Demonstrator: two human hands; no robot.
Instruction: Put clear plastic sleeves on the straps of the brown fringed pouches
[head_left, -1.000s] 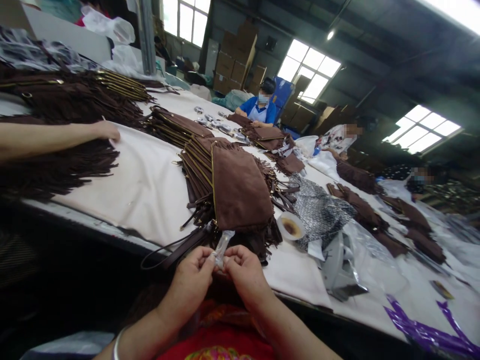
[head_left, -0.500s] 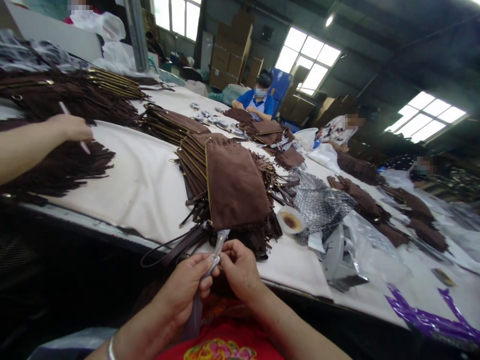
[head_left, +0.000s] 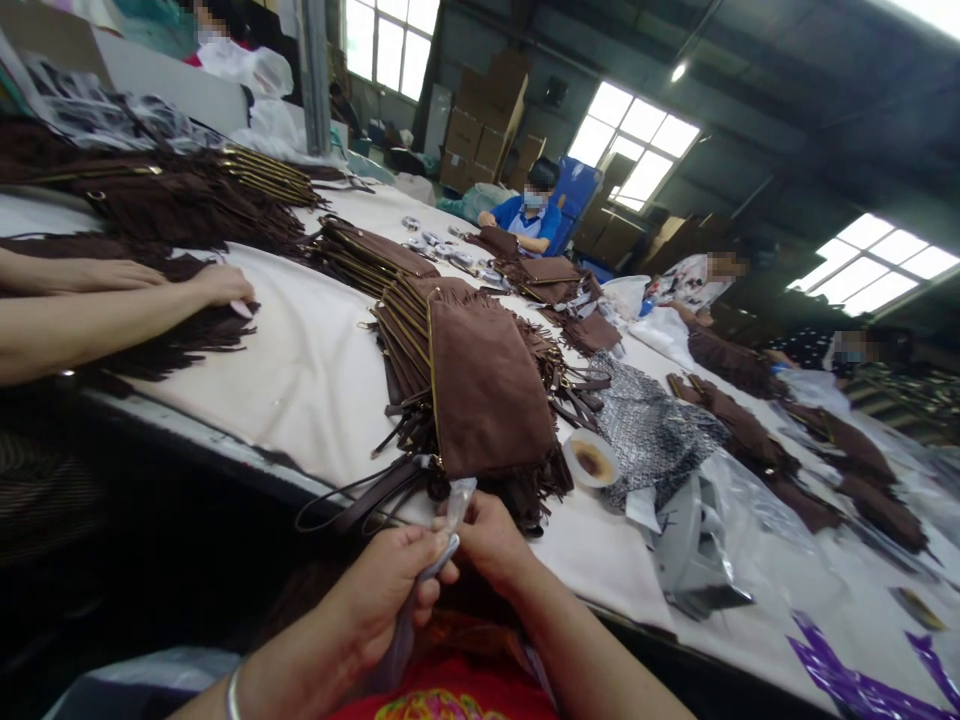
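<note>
My left hand (head_left: pixel 386 595) and my right hand (head_left: pixel 491 540) meet at the near table edge, both pinched on a small clear plastic sleeve (head_left: pixel 455 505) with something shiny inside it. The sleeve stands up between my fingertips. Just beyond them lies a stack of brown suede fringed bags (head_left: pixel 487 385) with gold zippers, its dark wrist strap (head_left: pixel 360 500) looping over the table edge.
A white cloth covers the long table (head_left: pixel 300 370). A co-worker's two arms (head_left: pixel 112 310) rest on brown fringe at the left. A small dish (head_left: pixel 591 458), patterned fabric (head_left: pixel 645 430) and clear bags (head_left: pixel 720 520) lie to the right. Other people work at the far side.
My hands have kept pinching the sleeve, the left one sliding lower along it. The co-worker's hand at the left moved back onto the fringe. My view shifted slightly.
</note>
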